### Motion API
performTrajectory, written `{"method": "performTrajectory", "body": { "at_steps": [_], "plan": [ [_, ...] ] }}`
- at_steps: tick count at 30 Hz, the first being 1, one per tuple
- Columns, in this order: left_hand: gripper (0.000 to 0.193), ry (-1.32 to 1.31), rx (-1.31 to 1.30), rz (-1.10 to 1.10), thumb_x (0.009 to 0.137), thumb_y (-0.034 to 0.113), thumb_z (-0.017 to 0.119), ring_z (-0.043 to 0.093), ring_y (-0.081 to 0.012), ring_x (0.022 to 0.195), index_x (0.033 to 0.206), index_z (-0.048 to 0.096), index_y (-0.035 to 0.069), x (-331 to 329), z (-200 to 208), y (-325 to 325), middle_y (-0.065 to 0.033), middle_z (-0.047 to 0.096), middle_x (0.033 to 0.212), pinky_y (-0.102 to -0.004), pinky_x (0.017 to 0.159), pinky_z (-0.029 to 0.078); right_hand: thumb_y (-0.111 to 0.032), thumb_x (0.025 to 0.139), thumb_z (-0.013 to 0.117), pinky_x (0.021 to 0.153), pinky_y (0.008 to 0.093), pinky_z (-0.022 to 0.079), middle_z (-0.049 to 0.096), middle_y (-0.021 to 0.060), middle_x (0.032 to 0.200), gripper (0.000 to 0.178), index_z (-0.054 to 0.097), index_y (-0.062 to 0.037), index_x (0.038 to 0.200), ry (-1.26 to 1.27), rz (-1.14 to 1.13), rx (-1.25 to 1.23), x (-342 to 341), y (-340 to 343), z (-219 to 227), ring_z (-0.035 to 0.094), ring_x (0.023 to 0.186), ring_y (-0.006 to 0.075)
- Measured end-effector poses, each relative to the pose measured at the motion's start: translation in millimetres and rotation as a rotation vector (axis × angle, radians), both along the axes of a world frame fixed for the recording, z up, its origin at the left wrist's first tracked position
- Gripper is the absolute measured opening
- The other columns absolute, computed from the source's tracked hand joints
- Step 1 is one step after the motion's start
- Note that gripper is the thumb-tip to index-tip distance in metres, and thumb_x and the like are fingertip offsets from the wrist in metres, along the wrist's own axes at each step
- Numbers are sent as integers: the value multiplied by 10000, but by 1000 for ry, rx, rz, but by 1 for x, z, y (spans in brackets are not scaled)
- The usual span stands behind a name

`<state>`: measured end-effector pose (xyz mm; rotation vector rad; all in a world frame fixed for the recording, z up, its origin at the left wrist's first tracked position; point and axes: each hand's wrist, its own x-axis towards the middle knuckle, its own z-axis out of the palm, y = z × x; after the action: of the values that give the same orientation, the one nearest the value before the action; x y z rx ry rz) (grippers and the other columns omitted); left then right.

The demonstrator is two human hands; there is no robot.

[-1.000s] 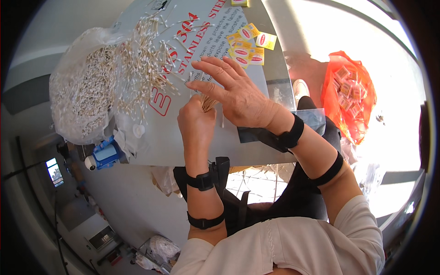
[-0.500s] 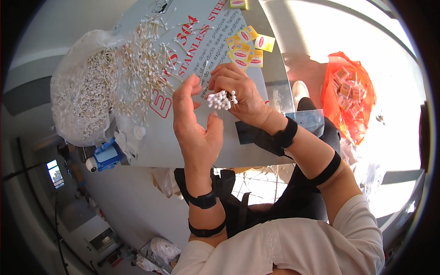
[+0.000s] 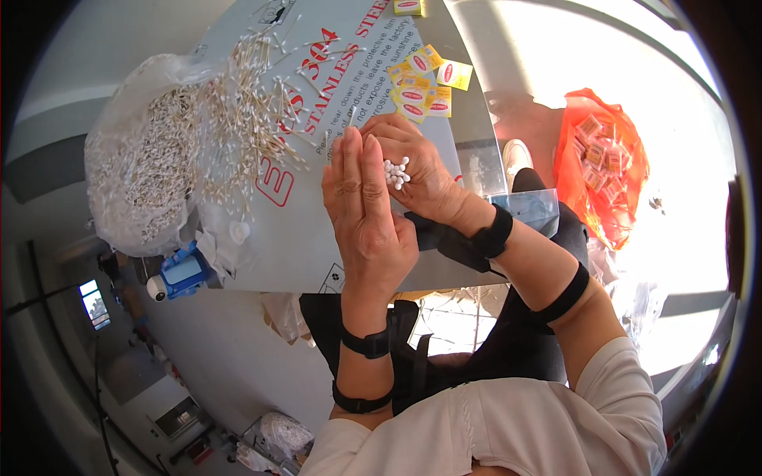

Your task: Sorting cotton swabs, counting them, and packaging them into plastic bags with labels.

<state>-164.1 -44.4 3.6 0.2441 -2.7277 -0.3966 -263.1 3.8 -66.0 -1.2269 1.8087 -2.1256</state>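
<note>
"Since only the white tips of the swab bundle (image 3: 396, 172) show, where does the rest of it lie?"

"Inside the right hand (image 3: 429, 173), which is curled firmly around it. The tips face up toward the viewer, so the long axis seems to run roughly along the line of sight, the sticks hidden below."

"And the left hand (image 3: 369, 213)?"

"Its fingers are straight and close together, gripping nothing that shows. It stands just left of the tips, back of the hand in view, palm apparently turned toward the bundle. Whether it touches the sticks cannot be told."

"Which hand is nearer?"

"The right, as it has the bundle in its grip; the left is alongside. What counts, it seems, is that the flat palm lies to the bundle's side, not over its tips."

"What surrounds them?"

"Loose swabs (image 3: 250, 135) are strewn on the table (image 3: 274, 266) to the left, beside a clear bag (image 3: 119, 115) full of more. Ahead of the right hand, yellow boxes (image 3: 455, 74) sit near the table's edge; farther right, off the table, an orange bag (image 3: 567, 155) holds small packets."
</note>
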Motion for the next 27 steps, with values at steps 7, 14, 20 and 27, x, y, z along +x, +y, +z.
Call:
{"method": "performTrajectory", "body": {
  "at_steps": [7,14,20,27],
  "plan": [
    [776,-139,-114,-62,633,-106,440,289,-318,1354,1392,343,29,-2,0,2,-145,300,1464,-486,1097,177,-40,691,684,861,379,419,610,41,911,213,622,-67,893,13,-20,-3,1,2,-7,540,991,254],
    [790,75,188,-10,642,-111,426,294,-355,1340,1410,275,0,0,-9,-3,-186,307,1445,-441,1091,236,-111,694,749,794,361,448,605,31,819,185,614,-51,804,-91,44,-19,-6,2,-14,540,904,265],
    [548,153,266,136,678,-88,521,480,-334,1107,1214,443,-6,8,-15,-3,-158,489,1206,-393,895,404,-160,709,750,769,350,449,599,47,792,202,599,-37,763,-74,50,-10,-8,7,-7,542,894,260],
    [250,-13,306,332,684,41,701,512,-284,797,857,521,34,21,-51,-19,-93,521,834,-386,701,428,-123,736,732,865,350,416,610,28,817,181,579,-39,779,-75,129,50,-10,10,-5,546,970,241]
  ]
}}
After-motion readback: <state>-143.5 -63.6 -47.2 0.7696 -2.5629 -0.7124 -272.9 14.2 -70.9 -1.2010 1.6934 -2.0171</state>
